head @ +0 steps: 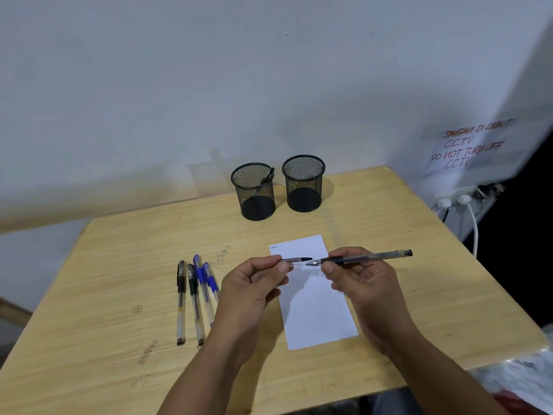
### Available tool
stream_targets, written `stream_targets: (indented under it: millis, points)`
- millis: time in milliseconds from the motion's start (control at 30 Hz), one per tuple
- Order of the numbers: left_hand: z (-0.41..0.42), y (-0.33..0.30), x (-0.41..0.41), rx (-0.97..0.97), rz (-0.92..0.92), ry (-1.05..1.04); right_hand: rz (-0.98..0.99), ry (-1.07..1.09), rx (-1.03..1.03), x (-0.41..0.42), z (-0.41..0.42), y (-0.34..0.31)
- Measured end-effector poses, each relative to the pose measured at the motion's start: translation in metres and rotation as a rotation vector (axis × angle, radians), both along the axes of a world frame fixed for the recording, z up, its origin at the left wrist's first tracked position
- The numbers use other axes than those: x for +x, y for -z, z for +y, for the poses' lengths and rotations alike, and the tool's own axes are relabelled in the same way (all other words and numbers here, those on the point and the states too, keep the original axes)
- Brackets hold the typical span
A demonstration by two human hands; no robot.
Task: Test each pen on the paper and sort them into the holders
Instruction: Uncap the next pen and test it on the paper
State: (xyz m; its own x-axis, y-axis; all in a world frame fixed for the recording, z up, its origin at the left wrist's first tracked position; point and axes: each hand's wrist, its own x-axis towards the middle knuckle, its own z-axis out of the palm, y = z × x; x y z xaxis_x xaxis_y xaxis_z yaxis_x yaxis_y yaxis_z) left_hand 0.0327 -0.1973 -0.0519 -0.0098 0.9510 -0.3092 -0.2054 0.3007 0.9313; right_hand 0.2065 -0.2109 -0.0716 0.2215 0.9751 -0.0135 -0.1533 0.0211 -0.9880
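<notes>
My right hand (356, 274) holds a black pen (365, 259) level above the white paper (314, 310), its bare tip pointing left. My left hand (254, 280) pinches the pen's cap (294, 260) just left of that tip, a small gap between them. Several capped pens (194, 292), black and blue, lie side by side on the table left of my left hand. Two black mesh holders stand at the back: the left holder (254, 190) has one pen leaning inside, the right holder (303, 182) looks empty. A small scribble marks the paper's top left corner.
The wooden table (119, 280) has pencilled marks on its surface. At the right, a power strip with plugs and hanging cables (466, 205) sits beside the table's edge under a handwritten CCTV notice (469, 148). A wall stands close behind the holders.
</notes>
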Motion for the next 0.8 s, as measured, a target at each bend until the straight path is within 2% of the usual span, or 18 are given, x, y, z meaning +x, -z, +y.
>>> stream_targets:
  millis: [500,800]
  points:
    - [-0.010,-0.001,0.023,-0.002,0.032,0.079,0.058,0.028,-0.051,0.014,-0.013,0.000]
    - [-0.017,-0.001,0.046,0.046,0.067,0.122,-0.108,0.082,0.037,0.033,-0.028,0.002]
